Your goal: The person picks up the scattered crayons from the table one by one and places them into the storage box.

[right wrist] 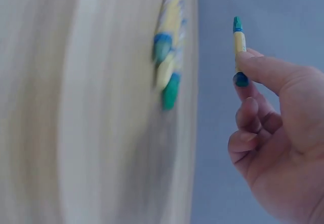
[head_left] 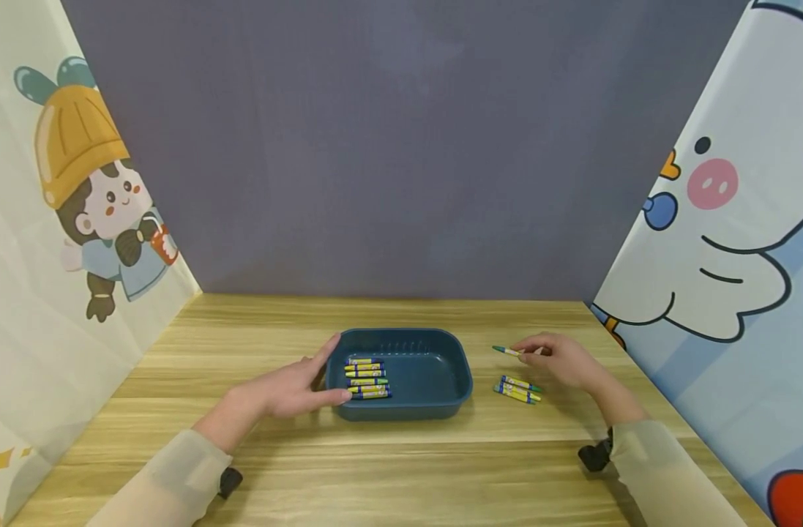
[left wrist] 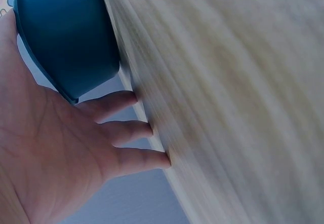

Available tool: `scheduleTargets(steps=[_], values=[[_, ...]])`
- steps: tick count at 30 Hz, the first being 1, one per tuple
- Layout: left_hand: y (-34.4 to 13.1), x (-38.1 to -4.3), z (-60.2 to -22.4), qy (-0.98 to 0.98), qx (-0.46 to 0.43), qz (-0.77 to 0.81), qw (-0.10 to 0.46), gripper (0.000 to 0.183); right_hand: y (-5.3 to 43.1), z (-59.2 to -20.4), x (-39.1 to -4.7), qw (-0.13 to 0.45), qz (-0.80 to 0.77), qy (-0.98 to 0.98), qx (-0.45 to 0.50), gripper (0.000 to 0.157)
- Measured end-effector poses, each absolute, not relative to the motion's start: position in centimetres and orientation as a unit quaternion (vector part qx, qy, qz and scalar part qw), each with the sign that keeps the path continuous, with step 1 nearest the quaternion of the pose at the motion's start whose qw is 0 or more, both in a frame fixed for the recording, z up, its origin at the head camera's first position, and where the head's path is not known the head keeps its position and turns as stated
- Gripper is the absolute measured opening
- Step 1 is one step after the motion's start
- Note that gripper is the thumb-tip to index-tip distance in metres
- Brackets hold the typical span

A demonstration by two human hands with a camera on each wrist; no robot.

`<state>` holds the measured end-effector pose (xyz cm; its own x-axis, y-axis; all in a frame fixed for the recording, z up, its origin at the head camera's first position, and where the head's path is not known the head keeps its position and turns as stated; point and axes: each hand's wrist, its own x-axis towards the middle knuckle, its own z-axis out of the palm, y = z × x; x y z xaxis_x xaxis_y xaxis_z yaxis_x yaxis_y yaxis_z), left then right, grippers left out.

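Note:
A dark blue-green rectangular tray (head_left: 422, 377) sits on the wooden table. Several crayons (head_left: 368, 382) in yellow wrappers lie side by side in its left part. My left hand (head_left: 294, 388) rests on the tray's left end, its thumb reaching over the rim. Three of its fingers extend straight down to the tabletop in the left wrist view. To the right of the tray, my right hand (head_left: 564, 360) pinches a green crayon (right wrist: 239, 44) between thumb and fingers, above the table. Three loose crayons (head_left: 521, 383) lie together on the table, just nearer than that hand.
A grey-purple panel (head_left: 394, 161) rises behind the wooden table (head_left: 401, 468). Cartoon-printed cloth walls stand at the left (head_left: 19, 241) and the right (head_left: 770, 219). Black bands (head_left: 596, 454) are worn at both wrists.

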<state>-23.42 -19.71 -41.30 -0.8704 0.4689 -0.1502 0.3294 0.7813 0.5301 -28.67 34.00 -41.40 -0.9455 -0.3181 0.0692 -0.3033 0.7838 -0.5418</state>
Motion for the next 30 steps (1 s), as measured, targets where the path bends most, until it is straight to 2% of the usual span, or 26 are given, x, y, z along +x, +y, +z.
scheduleTargets(steps=[5, 13, 22, 30], values=[[-19.7, -23.5, -41.2, 0.934, 0.212, 0.252, 0.141, 0.116, 31.6, -39.8, -28.2, -0.006, -0.279, 0.943, -0.18, 0.03], [-19.8, -23.6, -41.3, 0.932, 0.217, 0.254, 0.137, 0.117, 27.9, -37.9, -27.9, -0.006, -0.307, 0.924, -0.226, 0.027], [-19.8, -23.5, -41.3, 0.933, 0.219, 0.253, 0.131, 0.116, 23.2, -36.9, -28.6, 0.018, -0.329, 0.905, -0.27, 0.025], [-19.8, -23.5, -41.4, 0.934, 0.221, 0.248, 0.13, 0.114, 18.8, -37.8, -29.1, 0.05, -0.32, 0.9, -0.29, 0.027]])
